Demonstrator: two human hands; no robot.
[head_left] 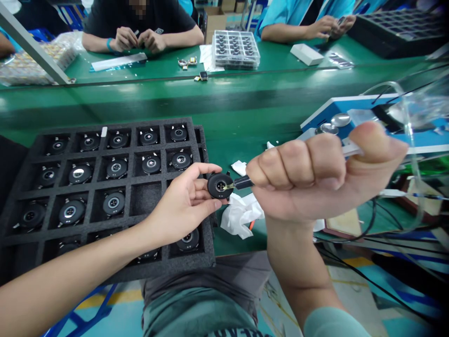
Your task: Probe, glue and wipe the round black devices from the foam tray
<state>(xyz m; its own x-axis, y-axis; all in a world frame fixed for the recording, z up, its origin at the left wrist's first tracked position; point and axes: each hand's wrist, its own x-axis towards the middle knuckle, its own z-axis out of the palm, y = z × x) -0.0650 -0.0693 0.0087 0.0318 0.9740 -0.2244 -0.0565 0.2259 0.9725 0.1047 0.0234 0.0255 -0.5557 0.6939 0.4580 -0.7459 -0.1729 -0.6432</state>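
My left hand (189, 196) grips a round black watch body (220, 186) by its edge, its back with the ring of metal contacts facing up. My right hand (308, 173) is wrapped in a fist around a slim hand tool with a black nose (242, 182). Its thin yellowish tip meets or hovers just over the watch back; which, I cannot tell. Most of the tool is hidden inside the fist. Below my left arm lies a black foam tray (206, 243) with watch bodies (114, 202) in its square compartments. One compartment (144, 199) beside my left hand holds none.
Crumpled white tissue (242, 215) lies under my hands. To the right are a blue-and-white device (322, 112), a clear tube (409, 117) and black cables. Across the green bench, people handle small parts near a clear plastic box (235, 51) and a black tray (396, 32).
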